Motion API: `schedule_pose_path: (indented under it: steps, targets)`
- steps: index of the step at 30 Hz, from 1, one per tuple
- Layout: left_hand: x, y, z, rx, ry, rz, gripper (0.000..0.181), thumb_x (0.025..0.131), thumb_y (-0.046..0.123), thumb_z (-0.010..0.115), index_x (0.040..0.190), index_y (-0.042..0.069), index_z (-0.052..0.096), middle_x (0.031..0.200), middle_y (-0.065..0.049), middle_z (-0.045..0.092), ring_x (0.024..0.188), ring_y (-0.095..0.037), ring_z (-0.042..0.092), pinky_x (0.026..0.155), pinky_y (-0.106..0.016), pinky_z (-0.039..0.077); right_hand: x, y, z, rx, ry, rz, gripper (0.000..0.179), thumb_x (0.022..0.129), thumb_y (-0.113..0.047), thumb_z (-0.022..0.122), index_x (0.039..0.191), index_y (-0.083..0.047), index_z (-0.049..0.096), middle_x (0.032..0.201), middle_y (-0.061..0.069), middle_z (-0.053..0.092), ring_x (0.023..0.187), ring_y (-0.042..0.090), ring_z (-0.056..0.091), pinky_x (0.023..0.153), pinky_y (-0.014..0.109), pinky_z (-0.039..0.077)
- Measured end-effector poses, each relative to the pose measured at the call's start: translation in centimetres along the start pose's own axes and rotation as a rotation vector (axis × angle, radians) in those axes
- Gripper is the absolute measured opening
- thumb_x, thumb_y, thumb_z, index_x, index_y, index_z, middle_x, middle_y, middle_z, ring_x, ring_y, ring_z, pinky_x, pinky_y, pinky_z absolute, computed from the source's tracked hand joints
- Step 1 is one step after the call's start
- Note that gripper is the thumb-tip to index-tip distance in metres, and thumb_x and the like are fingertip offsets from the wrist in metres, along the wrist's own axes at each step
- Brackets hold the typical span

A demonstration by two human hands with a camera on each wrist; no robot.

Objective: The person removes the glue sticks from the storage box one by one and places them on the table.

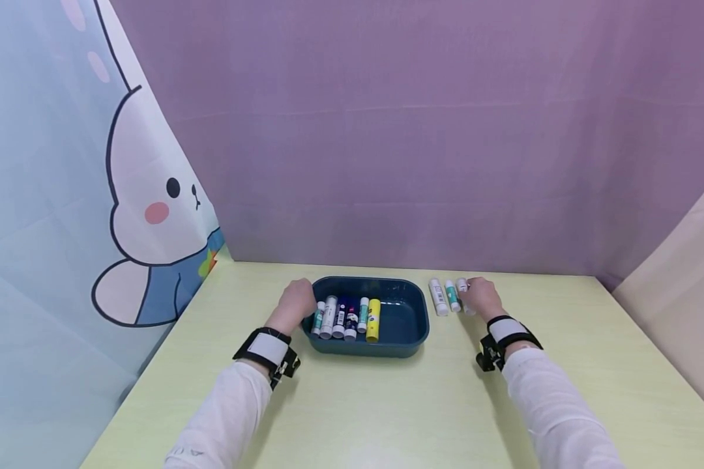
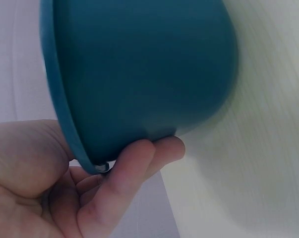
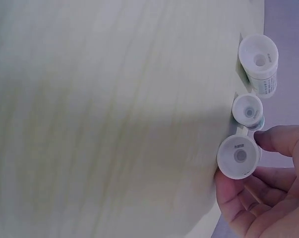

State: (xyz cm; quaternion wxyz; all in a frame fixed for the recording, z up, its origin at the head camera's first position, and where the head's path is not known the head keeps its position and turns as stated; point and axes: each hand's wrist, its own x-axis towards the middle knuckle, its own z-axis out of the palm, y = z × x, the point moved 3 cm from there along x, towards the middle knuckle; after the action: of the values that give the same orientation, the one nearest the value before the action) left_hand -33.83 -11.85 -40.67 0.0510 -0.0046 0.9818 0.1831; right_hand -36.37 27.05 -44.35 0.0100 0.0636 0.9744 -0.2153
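My left hand (image 1: 296,302) grips the left end of a dark blue plastic basin (image 1: 407,319). In the left wrist view the thumb lies over the basin's rim (image 2: 60,94) and the fingers curl against its outer wall. Several glue sticks lie side by side in the basin's left part, among them a yellow one (image 1: 373,320) and a white one (image 1: 328,317). To the right of the basin, my right hand (image 1: 482,297) pinches a white glue stick (image 3: 238,156) between thumb and fingers. Left of it lie a small teal-and-white glue stick (image 1: 452,296) and a larger white one (image 1: 438,297).
Everything stands on a pale yellow-green table (image 1: 364,410). A purple cloth (image 1: 416,143) hangs behind its back edge. At the left is a light blue cloth (image 1: 29,293) with a cartoon figure, and a pale cloth (image 1: 680,293) hangs at the right.
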Motion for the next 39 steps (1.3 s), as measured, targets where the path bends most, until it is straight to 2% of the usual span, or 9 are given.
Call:
schedule_pose_path:
  steps: [8, 14, 16, 18, 20, 23, 25, 28, 39]
  targets:
    - [0.0, 0.0, 0.0, -0.006, 0.002, 0.002, 0.022, 0.084, 0.0, 0.059, 0.104, -0.01, 0.06, 0.099, -0.022, 0.063, 0.075, -0.029, 0.065, 0.043, -0.028, 0.054, -0.3, -0.3, -0.6, -0.001, -0.048, 0.021, 0.051, 0.09, -0.016, 0.054, 0.127, 0.017, 0.045, 0.127, 0.034, 0.049, 0.108, 0.042, 0.055, 0.09, 0.046, 0.051]
    - [0.0, 0.1, 0.0, -0.006, -0.003, 0.0, 0.023, 0.084, 0.0, 0.059, 0.105, -0.01, 0.06, 0.101, -0.023, 0.063, 0.072, -0.029, 0.065, 0.042, -0.027, 0.053, -0.6, -0.4, -1.5, 0.027, -0.115, 0.05, 0.055, 0.092, -0.017, 0.051, 0.131, 0.019, 0.037, 0.128, 0.037, 0.046, 0.079, 0.029, 0.06, 0.068, 0.036, 0.057]
    - [-0.1, 0.1, 0.0, -0.006, -0.006, 0.002, 0.023, 0.084, 0.0, 0.059, 0.104, -0.01, 0.06, 0.101, -0.023, 0.063, 0.069, -0.028, 0.065, 0.041, -0.027, 0.053, -0.8, -0.6, -1.9, 0.036, -0.147, 0.059, 0.058, 0.093, -0.019, 0.05, 0.134, 0.02, 0.033, 0.129, 0.039, 0.042, 0.074, 0.029, 0.06, 0.062, 0.035, 0.058]
    - [-0.1, 0.1, -0.1, -0.005, -0.008, 0.002, 0.023, 0.084, 0.0, 0.058, 0.105, -0.011, 0.06, 0.102, -0.024, 0.063, 0.066, -0.028, 0.065, 0.04, -0.026, 0.052, -1.0, -0.8, -2.5, 0.025, -0.182, 0.059, 0.062, 0.094, -0.021, 0.049, 0.136, 0.019, 0.029, 0.132, 0.04, 0.038, 0.085, 0.035, 0.061, 0.066, 0.038, 0.058]
    - [-0.2, 0.2, -0.1, -0.005, -0.01, 0.001, 0.023, 0.085, -0.001, 0.058, 0.105, -0.011, 0.06, 0.102, -0.024, 0.063, 0.065, -0.027, 0.065, 0.039, -0.026, 0.052, -1.2, -1.1, -3.2, -0.004, -0.215, 0.039, 0.065, 0.095, -0.025, 0.048, 0.137, 0.02, 0.026, 0.135, 0.041, 0.033, 0.102, 0.045, 0.056, 0.078, 0.045, 0.057]
    - [-0.2, 0.2, -0.1, -0.001, -0.011, -0.004, 0.024, 0.085, 0.0, 0.058, 0.106, -0.011, 0.059, 0.102, -0.024, 0.063, 0.066, -0.027, 0.065, 0.039, -0.026, 0.052, -1.4, -1.7, -4.4, -0.045, -0.256, 0.01, 0.069, 0.096, -0.031, 0.045, 0.138, 0.019, 0.023, 0.138, 0.042, 0.028, 0.124, 0.053, 0.037, 0.098, 0.055, 0.044]
    - [-0.3, 0.2, -0.1, -0.001, -0.012, -0.006, 0.024, 0.085, -0.001, 0.059, 0.106, -0.011, 0.059, 0.102, -0.024, 0.063, 0.067, -0.028, 0.065, 0.04, -0.026, 0.052, -1.6, -2.2, -5.2, -0.061, -0.264, -0.017, 0.073, 0.097, -0.035, 0.044, 0.138, 0.02, 0.021, 0.139, 0.043, 0.025, 0.128, 0.056, 0.028, 0.106, 0.059, 0.034]
    - [-0.2, 0.2, -0.1, 0.011, -0.006, -0.001, 0.023, 0.085, 0.0, 0.059, 0.105, -0.011, 0.059, 0.102, -0.024, 0.063, 0.07, -0.029, 0.065, 0.042, -0.028, 0.053, -1.8, -3.2, -6.3, -0.061, -0.256, -0.052, 0.078, 0.097, -0.039, 0.044, 0.14, 0.019, 0.016, 0.141, 0.043, 0.02, 0.13, 0.057, 0.022, 0.109, 0.062, 0.027]
    - [-0.2, 0.2, -0.1, 0.021, -0.004, 0.003, 0.025, 0.085, 0.002, 0.059, 0.107, -0.011, 0.059, 0.105, -0.025, 0.063, 0.072, -0.03, 0.065, 0.042, -0.028, 0.053, -3.2, -7.9, -9.0, -0.027, -0.145, -0.146, 0.091, 0.093, -0.056, 0.043, 0.148, 0.006, 0.005, 0.149, 0.037, 0.007, 0.136, 0.054, 0.01, 0.11, 0.066, 0.018]
